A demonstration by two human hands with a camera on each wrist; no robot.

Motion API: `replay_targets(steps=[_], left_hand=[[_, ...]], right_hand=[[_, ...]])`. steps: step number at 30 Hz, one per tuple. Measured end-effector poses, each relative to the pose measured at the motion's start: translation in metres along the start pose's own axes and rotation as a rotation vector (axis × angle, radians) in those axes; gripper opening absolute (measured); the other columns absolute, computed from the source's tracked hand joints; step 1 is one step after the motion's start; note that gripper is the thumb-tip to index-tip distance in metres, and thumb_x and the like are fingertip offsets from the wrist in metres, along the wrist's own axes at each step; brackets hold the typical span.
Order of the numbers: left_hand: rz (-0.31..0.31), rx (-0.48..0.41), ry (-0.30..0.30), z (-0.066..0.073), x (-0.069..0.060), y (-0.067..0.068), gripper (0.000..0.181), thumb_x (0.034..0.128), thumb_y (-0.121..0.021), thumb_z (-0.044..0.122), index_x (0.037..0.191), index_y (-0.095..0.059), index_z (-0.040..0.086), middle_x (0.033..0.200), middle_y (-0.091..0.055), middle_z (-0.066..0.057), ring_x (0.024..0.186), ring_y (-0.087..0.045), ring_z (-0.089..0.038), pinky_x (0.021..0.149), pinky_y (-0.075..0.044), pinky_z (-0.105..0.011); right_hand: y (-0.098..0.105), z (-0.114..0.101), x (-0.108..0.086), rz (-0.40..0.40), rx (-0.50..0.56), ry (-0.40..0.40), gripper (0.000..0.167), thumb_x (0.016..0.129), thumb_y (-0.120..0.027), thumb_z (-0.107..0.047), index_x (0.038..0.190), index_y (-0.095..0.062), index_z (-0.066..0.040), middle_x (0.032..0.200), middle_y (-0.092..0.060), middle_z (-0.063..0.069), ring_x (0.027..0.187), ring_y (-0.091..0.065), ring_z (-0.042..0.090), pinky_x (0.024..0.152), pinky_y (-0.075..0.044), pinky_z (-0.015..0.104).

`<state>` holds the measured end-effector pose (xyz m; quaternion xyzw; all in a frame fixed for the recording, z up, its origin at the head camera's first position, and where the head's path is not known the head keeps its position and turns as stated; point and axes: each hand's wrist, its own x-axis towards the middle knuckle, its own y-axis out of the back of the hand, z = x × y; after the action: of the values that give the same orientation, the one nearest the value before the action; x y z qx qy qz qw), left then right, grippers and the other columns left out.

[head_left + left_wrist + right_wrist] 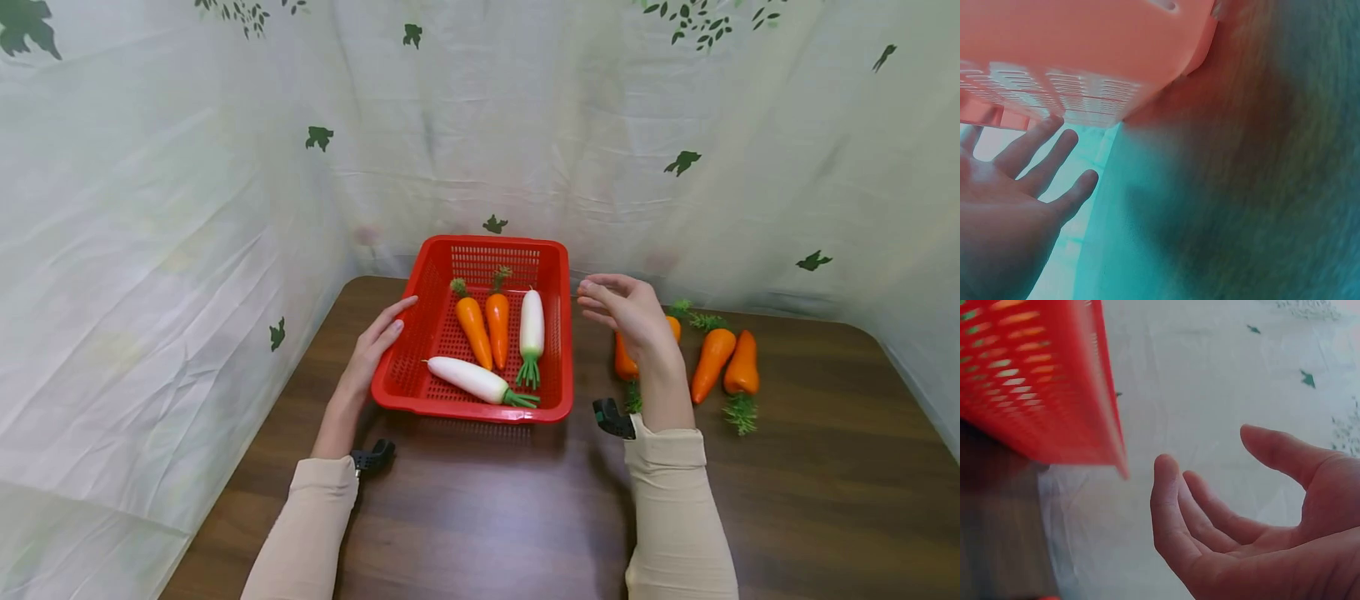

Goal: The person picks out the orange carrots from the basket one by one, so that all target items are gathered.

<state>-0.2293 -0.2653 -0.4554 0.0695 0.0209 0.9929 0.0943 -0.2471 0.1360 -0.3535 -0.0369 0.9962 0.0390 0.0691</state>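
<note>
A red plastic basket [565,333] stands on the table in the head view. Inside it lie two orange carrots [472,331] with green tops and two white radishes [532,321], one of them crosswise at the near side. My left hand [370,352] touches the basket's left side with its fingers extended; in the left wrist view its spread fingers [1047,165] are against the slotted wall. To the right of the basket, my right hand [632,315] is raised, apart from the rim and holding nothing. Its fingers [1169,512] bend loosely, with the thumb away from them.
Several more carrots [712,362] lie on the brown wooden table [495,517] at the right, some partly hidden behind my right hand and wrist. A white curtain [525,125] with green leaf prints hangs behind the table and along its left side.
</note>
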Motion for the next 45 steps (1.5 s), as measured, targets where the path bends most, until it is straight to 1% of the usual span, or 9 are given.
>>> replay_targets(steps=[7,12,19,27,30,33,35,39,45], left_hand=[[-0.003,0.005,-0.004,0.006,0.003,0.004,0.051,0.1113,-0.047,0.039,0.161,-0.043,0.028,0.165,-0.041,-0.005,0.140,-0.048,-0.040,0.099,-0.059,-0.034],[0.000,0.001,-0.012,0.007,0.004,0.006,0.051,0.1114,-0.047,0.039,0.161,-0.043,0.027,0.164,-0.041,-0.007,0.140,-0.048,-0.041,0.099,-0.059,-0.033],[0.010,0.000,-0.005,0.003,-0.001,0.008,0.050,0.1122,-0.046,0.036,0.161,-0.044,0.026,0.163,-0.042,-0.007,0.138,-0.049,-0.038,0.098,-0.058,-0.029],[0.008,-0.005,-0.007,0.001,-0.001,0.008,0.050,0.1116,-0.048,0.038,0.161,-0.044,0.027,0.162,-0.043,-0.007,0.136,-0.051,-0.035,0.097,-0.059,-0.030],[0.000,-0.010,-0.015,0.001,0.001,0.007,0.051,0.1117,-0.047,0.037,0.161,-0.043,0.027,0.163,-0.042,-0.007,0.137,-0.050,-0.036,0.097,-0.059,-0.031],[-0.003,-0.013,-0.021,0.000,0.001,0.006,0.050,0.1119,-0.047,0.037,0.161,-0.043,0.026,0.163,-0.042,-0.007,0.137,-0.050,-0.036,0.096,-0.059,-0.031],[-0.002,-0.015,-0.016,-0.002,0.000,0.005,0.050,0.1120,-0.047,0.036,0.161,-0.043,0.026,0.163,-0.042,-0.007,0.137,-0.050,-0.037,0.096,-0.059,-0.031],[-0.005,-0.011,-0.004,-0.005,-0.002,0.003,0.050,0.1121,-0.046,0.036,0.161,-0.043,0.027,0.163,-0.042,-0.006,0.139,-0.049,-0.036,0.099,-0.058,-0.031],[-0.003,-0.018,-0.017,-0.003,-0.001,0.000,0.050,0.1115,-0.048,0.037,0.160,-0.045,0.027,0.162,-0.045,-0.005,0.139,-0.050,-0.036,0.100,-0.058,-0.033]], right_hand=[[-0.014,-0.034,0.021,-0.118,0.149,-0.033,0.057,0.108,-0.060,-0.026,0.155,-0.044,0.003,0.157,-0.050,0.024,0.141,-0.054,0.037,0.118,-0.045,0.042],[-0.039,-0.045,0.041,-0.178,0.230,-0.106,0.055,0.109,-0.058,-0.021,0.156,-0.042,0.003,0.159,-0.048,0.024,0.145,-0.051,0.036,0.119,-0.044,0.041],[-0.081,-0.044,0.068,-0.189,0.252,-0.252,0.059,0.106,-0.065,-0.025,0.158,-0.044,-0.006,0.162,-0.044,0.021,0.145,-0.050,0.034,0.120,-0.044,0.043],[-0.104,-0.025,0.080,-0.154,0.283,-0.366,0.069,0.104,-0.067,-0.028,0.159,-0.036,0.000,0.166,-0.036,0.017,0.153,-0.037,0.035,0.126,-0.034,0.047],[-0.108,-0.020,0.082,-0.134,0.256,-0.371,0.068,0.104,-0.067,-0.030,0.158,-0.037,0.000,0.165,-0.036,0.017,0.136,-0.047,0.032,0.123,-0.037,0.041],[-0.112,-0.016,0.085,-0.121,0.222,-0.393,0.068,0.104,-0.066,-0.031,0.158,-0.038,0.000,0.164,-0.035,0.017,0.116,-0.045,0.026,0.115,-0.039,0.036],[-0.113,-0.012,0.088,-0.127,0.228,-0.443,0.070,0.104,-0.066,-0.030,0.160,-0.035,-0.001,0.166,-0.032,0.016,0.121,-0.045,0.025,0.118,-0.037,0.035],[-0.114,-0.004,0.091,-0.131,0.235,-0.535,0.072,0.105,-0.066,-0.026,0.163,-0.030,-0.004,0.171,-0.027,0.014,0.155,-0.031,0.029,0.130,-0.027,0.044],[-0.121,-0.003,0.089,-0.174,0.071,-0.469,0.062,0.105,-0.064,-0.017,0.160,-0.037,-0.006,0.164,-0.031,0.020,0.150,-0.035,0.033,0.128,-0.031,0.047]])
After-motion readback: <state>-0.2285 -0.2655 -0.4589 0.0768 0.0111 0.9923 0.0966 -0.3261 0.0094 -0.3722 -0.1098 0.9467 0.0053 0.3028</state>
